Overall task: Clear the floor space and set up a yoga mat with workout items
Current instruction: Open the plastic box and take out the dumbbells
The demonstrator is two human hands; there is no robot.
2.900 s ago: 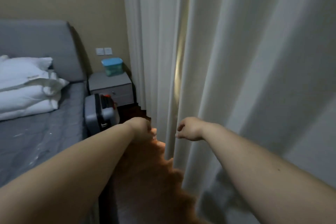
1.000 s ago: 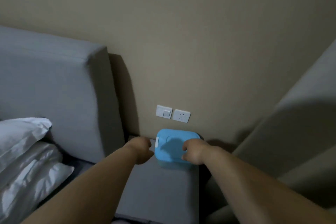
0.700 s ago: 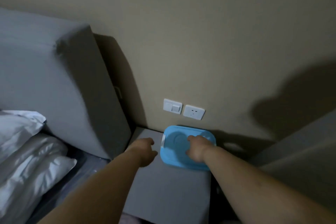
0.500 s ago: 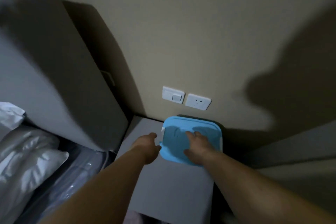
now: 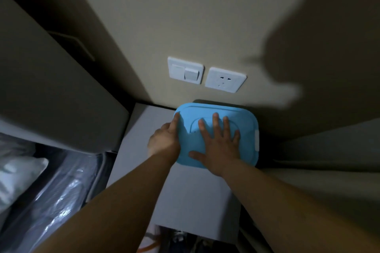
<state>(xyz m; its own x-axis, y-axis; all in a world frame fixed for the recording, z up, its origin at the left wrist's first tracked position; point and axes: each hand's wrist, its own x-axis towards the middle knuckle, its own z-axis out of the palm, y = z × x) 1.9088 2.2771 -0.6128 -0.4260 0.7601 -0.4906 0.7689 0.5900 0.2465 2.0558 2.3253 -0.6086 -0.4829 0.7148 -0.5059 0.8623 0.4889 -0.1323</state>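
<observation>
A light blue plastic box (image 5: 244, 129) with a lid and a white side latch stands on a grey nightstand (image 5: 191, 197) against the wall. My right hand (image 5: 218, 146) lies flat on the lid with its fingers spread. My left hand (image 5: 166, 139) touches the box's left side, with straight fingers along the lid's edge. No yoga mat or workout item is in view.
A light switch (image 5: 186, 70) and a wall socket (image 5: 225, 79) sit just above the box. The grey headboard (image 5: 51, 88) and the bed with a white pillow (image 5: 18, 172) are to the left. A curtain (image 5: 329, 160) hangs at the right.
I have turned from the curtain to the nightstand and leaned in over it. My right hand has spread flat on the blue lid and my left hand has reached the box's left edge.
</observation>
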